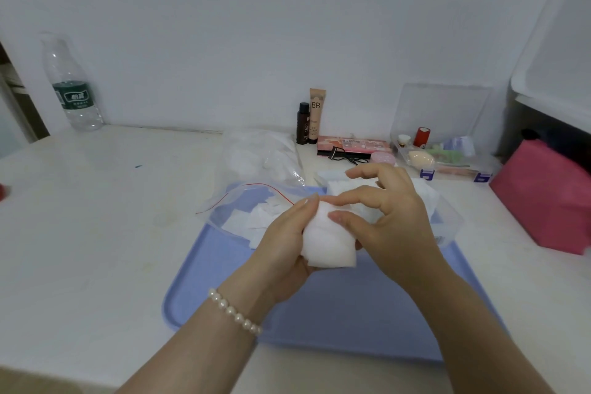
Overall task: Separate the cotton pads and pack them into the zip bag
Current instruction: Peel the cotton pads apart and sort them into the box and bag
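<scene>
A thick white stack of cotton pads (327, 241) is cupped in the left hand (281, 246) and pinched at its top by the right hand (388, 217), above a blue plastic tray (335, 313). Loose pads are seen inside a clear red-striped zip bag (252, 211) on the white table (112, 217).

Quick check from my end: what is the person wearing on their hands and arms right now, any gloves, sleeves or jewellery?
No gloves and no sleeves in view: both forearms are bare up to the frame edge. The left hand has a bracelet of round white pearl-like beads at the wrist. The right hand shows no ring, watch or band.
</scene>
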The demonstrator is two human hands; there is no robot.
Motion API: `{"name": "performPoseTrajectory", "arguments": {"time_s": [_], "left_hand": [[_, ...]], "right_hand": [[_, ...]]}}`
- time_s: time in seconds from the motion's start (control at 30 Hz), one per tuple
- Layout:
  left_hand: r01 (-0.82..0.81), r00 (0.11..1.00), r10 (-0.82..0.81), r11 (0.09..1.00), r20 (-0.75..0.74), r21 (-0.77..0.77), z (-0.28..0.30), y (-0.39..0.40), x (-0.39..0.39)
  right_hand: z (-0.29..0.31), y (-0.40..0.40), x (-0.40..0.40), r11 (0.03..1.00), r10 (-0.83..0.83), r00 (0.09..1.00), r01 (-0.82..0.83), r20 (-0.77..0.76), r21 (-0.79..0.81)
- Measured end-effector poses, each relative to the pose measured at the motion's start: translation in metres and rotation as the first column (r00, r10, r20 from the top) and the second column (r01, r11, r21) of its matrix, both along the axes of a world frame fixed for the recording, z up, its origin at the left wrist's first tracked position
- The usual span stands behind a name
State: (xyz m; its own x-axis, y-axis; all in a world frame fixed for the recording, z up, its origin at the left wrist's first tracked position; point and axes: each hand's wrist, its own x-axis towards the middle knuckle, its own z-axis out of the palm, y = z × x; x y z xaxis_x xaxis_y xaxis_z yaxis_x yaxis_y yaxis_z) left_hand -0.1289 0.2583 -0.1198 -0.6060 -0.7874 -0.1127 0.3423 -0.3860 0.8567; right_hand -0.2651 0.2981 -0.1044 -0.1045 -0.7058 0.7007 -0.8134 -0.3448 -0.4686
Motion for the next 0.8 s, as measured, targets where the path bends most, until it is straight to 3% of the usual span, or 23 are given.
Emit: {"name": "performPoseTrajectory", "arguments": {"time_s": [0.33, 0.53, 0.63, 0.7, 0.8], "left_hand": [[0.026, 0.996, -0.021, 0.998, 0.090, -0.055, -0.003, -0.001, -0.002], [0.114, 0.988, -0.085, 0.964, 0.125, -0.240, -0.003, 0.000, -0.002], [0.164, 0.985, -0.143, 0.954, 0.101, -0.250, -0.006, -0.003, 0.001], [0.190, 0.981, -0.178, 0.949, 0.072, -0.251, -0.005, -0.004, 0.004], [0.247, 0.969, -0.242, 0.943, 0.051, -0.221, -0.002, -0.005, 0.007]], "right_hand": [[-0.003, -0.002, 0.000, 0.996, 0.001, 0.999, 0.003, -0.049, 0.094], [-0.003, -0.002, 0.002, 0.986, 0.064, 0.998, -0.067, 0.024, 0.150], [-0.002, -0.002, 0.002, 0.985, 0.060, 0.998, -0.064, 0.034, 0.160], [-0.002, -0.002, 0.001, 0.979, 0.077, 0.992, -0.094, 0.098, 0.181], [0.002, 0.000, 0.001, 0.940, 0.078, 0.909, -0.204, 0.410, 0.274]]}}
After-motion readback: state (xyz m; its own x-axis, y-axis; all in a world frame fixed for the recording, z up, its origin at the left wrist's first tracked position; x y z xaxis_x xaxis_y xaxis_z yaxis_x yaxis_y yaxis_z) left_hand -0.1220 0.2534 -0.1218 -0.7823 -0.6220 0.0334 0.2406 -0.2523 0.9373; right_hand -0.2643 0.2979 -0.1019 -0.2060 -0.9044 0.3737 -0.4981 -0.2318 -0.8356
